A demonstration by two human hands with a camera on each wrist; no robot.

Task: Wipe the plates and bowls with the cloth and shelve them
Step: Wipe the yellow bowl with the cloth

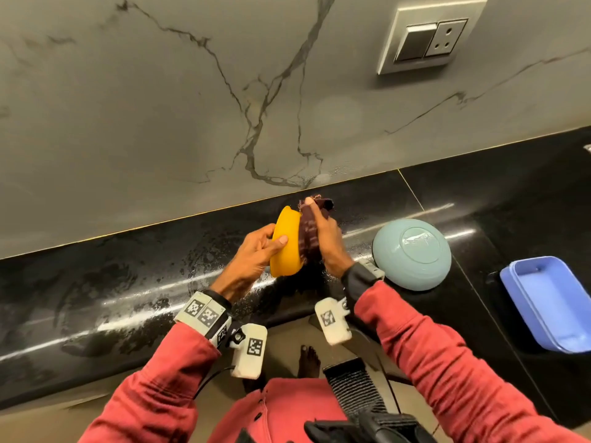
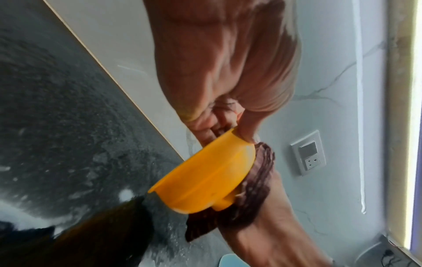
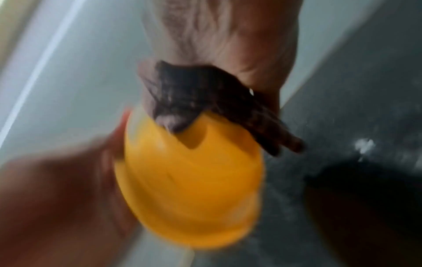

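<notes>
Overhead, the left hand [image 1: 256, 254] grips the yellow bowl [image 1: 285, 247] by its rim above the wet black surface [image 1: 128, 282], while the right hand [image 1: 326, 238] presses a bunched dark cloth [image 1: 308, 238] against its underside; a blue-grey bowl [image 1: 412, 254] lies upturned nearby beside stacked blue trays [image 1: 553, 302], apparently still unwiped (no shelf shows). From the left wrist, cloth [image 2: 255, 189] covers the bowl's [image 2: 205, 177] base. The blurred right-wrist view shows cloth [image 3: 205, 101] atop the bowl [image 3: 191, 180].

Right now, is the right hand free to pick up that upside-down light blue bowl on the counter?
Probably not yet. The right hand grips the dark cloth against the yellow bowl. The light blue bowl sits unobstructed beside that wrist, so only the cloth stands in the way.
</notes>
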